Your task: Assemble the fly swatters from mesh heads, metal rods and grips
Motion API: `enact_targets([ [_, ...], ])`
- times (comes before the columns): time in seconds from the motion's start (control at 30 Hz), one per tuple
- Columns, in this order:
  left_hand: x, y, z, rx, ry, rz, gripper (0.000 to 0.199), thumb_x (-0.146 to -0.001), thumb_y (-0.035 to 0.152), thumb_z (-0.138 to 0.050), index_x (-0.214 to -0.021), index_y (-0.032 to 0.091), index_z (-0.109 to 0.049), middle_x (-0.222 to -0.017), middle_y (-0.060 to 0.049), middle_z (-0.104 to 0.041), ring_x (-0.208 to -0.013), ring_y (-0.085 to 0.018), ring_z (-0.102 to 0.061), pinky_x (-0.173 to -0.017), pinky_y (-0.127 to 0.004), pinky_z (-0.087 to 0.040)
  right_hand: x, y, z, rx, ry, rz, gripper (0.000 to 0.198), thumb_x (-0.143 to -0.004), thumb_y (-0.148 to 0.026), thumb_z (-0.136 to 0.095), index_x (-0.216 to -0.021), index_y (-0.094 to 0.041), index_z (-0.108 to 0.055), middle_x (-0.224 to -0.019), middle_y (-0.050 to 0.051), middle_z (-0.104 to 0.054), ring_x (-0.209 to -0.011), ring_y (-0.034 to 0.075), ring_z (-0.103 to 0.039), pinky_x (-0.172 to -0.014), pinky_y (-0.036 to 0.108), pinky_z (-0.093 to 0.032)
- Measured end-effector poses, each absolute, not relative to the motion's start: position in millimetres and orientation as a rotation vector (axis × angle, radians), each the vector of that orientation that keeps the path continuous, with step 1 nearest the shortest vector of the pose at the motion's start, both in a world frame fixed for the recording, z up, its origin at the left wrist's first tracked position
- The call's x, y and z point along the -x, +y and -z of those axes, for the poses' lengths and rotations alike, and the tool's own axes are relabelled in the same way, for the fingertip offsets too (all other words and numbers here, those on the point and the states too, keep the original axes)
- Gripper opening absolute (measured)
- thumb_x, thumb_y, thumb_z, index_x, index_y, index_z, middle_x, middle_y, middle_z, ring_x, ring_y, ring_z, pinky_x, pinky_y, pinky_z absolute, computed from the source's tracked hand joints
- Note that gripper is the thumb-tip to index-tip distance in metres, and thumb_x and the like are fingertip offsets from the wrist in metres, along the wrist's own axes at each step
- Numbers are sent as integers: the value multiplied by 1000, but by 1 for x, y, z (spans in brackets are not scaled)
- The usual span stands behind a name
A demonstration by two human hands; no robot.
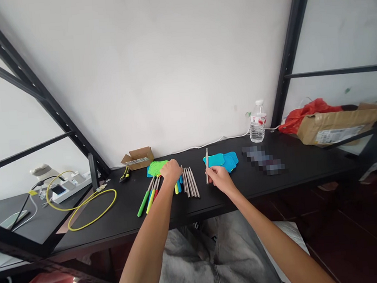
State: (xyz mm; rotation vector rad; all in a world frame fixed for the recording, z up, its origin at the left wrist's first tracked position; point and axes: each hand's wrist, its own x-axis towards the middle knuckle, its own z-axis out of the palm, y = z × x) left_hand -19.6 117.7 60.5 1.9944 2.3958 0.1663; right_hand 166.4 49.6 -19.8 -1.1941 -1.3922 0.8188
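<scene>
My right hand (219,177) pinches a slim silver metal rod (206,157) and keeps it nearly upright above the desk. My left hand (171,171) is curled closed over the green piece (157,168); whatever its fingers grip is hidden. Below and left of it lie thin tools with coloured handles, among them a green one (143,203) and a yellow one (151,201). Between my hands several silver rods (190,183) lie side by side. Behind my right hand is a stack of flat blue pieces (230,160).
A small open cardboard box (139,159) stands by the wall, with a water bottle (258,124) farther right. A yellow cable (91,207) loops across the desk (123,226) at left, near a power strip (70,189). A larger carton (337,126) sits at right.
</scene>
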Motion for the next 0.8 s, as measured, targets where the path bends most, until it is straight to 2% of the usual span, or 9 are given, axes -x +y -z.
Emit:
enact_targets([
  [0.13, 24, 117, -66, -2006, 2407, -148, 30, -77, 31, -62, -102, 15, -67, -108, -18, -69, -101, -31, -66, -73, -34, -50, -166, 49, 18, 1178, -1342, -851, 32, -85, -44, -49, -74, -18, -63, -55, 0, -61, -42, 12, -51, -47, 23, -39],
  [0.33, 23, 115, -58, -1987, 2382, -76, 32, -71, 31, -67, -100, 16, -67, -107, -16, -70, -101, -31, -66, -74, -34, -50, -166, 48, 18, 1163, -1311, -864, 32, -85, -44, -50, -73, -17, -64, -55, 1, -62, -43, 12, -52, -46, 22, -41],
  [0.5, 25, 120, -61, -1979, 2380, -111, 30, -74, 36, -65, -97, 17, -67, -105, -16, -70, -97, -31, -67, -71, -32, -49, -165, 46, 16, 1148, -1277, -873, 32, -85, -44, -51, -73, -17, -63, -56, 2, -63, -45, 13, -54, -46, 22, -42],
  [0.7, 25, 100, -88, -2113, 2323, -465, 25, -83, 39, -54, -84, 20, -70, -91, -11, -72, -87, -27, -67, -64, -28, -44, -166, 43, 12, 1157, -1273, -839, 35, -86, -47, -51, -73, -17, -63, -57, 2, -63, -43, 12, -53, -48, 23, -42],
  [0.8, 24, 69, -81, -2375, 2142, -727, 27, -88, 41, -51, -90, 23, -71, -85, -6, -71, -90, -23, -65, -68, -26, -44, -166, 41, 12, 1138, -1259, -815, 36, -86, -48, -51, -71, -17, -61, -59, 3, -65, -43, 12, -53, -48, 23, -42],
])
